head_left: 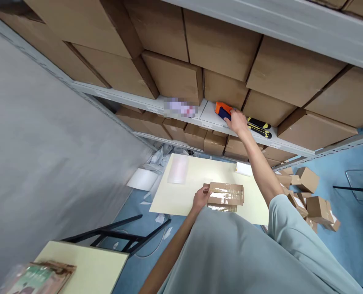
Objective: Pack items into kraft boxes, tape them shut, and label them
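Note:
My right hand (238, 121) reaches up to the grey shelf (212, 122) and closes on an orange and blue tape dispenser (223, 110) that rests on the shelf's edge. My left hand (201, 198) grips the left end of a small taped cardboard box (226, 194), which lies on the pale yellow table (181, 196) just in front of my body. Two yellow and black utility knives (259, 127) lie on the shelf right beside my right hand.
Large cardboard boxes (221, 45) fill the shelves above and below. Small boxes (310, 196) lie scattered on the blue floor at right. A bubble-wrap piece (178, 169) sits on the table. A second table (86, 265) with packets (37, 277) stands at lower left, a black frame (120, 237) between.

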`<state>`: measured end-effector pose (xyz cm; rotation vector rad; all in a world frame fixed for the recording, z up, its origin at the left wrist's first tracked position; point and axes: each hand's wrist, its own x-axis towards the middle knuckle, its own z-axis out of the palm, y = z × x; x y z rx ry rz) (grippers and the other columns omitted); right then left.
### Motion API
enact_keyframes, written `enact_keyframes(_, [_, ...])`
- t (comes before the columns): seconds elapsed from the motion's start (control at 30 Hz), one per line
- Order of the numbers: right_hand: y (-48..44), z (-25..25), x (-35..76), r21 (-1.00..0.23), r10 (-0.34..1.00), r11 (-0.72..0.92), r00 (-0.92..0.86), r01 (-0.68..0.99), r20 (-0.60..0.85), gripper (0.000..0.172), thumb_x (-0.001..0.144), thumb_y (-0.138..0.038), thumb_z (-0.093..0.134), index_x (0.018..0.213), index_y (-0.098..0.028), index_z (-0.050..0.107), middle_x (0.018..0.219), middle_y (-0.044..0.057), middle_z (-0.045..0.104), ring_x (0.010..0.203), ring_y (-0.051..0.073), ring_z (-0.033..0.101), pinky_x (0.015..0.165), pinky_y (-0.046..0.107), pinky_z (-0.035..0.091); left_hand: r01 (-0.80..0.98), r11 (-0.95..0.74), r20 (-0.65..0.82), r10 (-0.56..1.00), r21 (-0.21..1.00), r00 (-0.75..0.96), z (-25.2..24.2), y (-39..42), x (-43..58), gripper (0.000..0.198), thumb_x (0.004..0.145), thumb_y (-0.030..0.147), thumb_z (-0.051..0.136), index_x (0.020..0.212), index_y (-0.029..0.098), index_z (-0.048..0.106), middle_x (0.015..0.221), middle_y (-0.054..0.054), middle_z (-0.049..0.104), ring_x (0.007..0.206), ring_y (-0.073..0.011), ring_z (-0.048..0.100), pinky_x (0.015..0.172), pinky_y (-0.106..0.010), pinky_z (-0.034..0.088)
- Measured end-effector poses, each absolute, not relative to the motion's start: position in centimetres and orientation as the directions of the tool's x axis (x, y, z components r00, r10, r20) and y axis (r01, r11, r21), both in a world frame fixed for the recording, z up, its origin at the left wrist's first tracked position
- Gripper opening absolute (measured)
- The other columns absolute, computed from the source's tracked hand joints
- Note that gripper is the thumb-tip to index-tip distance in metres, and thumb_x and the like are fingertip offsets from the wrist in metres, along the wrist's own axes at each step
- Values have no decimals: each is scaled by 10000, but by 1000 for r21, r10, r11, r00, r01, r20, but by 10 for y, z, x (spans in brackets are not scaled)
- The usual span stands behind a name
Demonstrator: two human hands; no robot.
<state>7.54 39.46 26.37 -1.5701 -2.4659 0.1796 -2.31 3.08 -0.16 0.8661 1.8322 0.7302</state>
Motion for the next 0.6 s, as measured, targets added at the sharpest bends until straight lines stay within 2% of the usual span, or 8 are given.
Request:
enact_keyframes(0.13, [402, 256, 60, -91, 947, 318, -321, 944, -20, 473, 1096, -331, 634, 1461, -31, 615, 1463, 312, 686, 1396, 405, 631, 1208, 541, 442, 245, 576, -507, 811, 780, -294, 3, 26, -21, 252, 915, 250, 773, 1162, 231, 820, 1241, -71, 869, 1182, -287, 831, 1074, -406, 642])
enact_keyframes(0.33, [401, 243, 51, -62, 957, 288, -288, 955, 16, 519, 1105, -298, 542, 1520, 13, 540, 1516, 372, 638, 1473, 447, 546, 1246, 642, 351, 239, 585, -517, 805, 775, -293, 6, 25, -18, 262, 943, 239, 763, 1197, 225, 822, 1266, -74, 862, 1163, -291, 835, 1056, -390, 641])
enact_keyframes(0.47, [397, 241, 50, -52, 943, 333, -331, 941, 40, 524, 1062, -210, 552, 1525, 35, 533, 1512, 359, 646, 1468, 411, 553, 1269, 558, 342, 279, 584, -516, 809, 763, -281, 10, 27, -19, 265, 966, 231, 751, 1223, 213, 816, 1287, -80, 858, 1139, -253, 840, 1043, -364, 641])
enact_keyframes(0.6, [390, 249, 51, -59, 941, 338, -337, 939, 25, 479, 1079, -205, 548, 1495, 34, 549, 1440, 326, 701, 1383, 375, 619, 1268, 487, 350, 309, 562, -493, 825, 767, -276, 17, 30, -21, 209, 948, 218, 772, 1148, 239, 826, 1230, -55, 874, 1135, -245, 842, 1013, -345, 650])
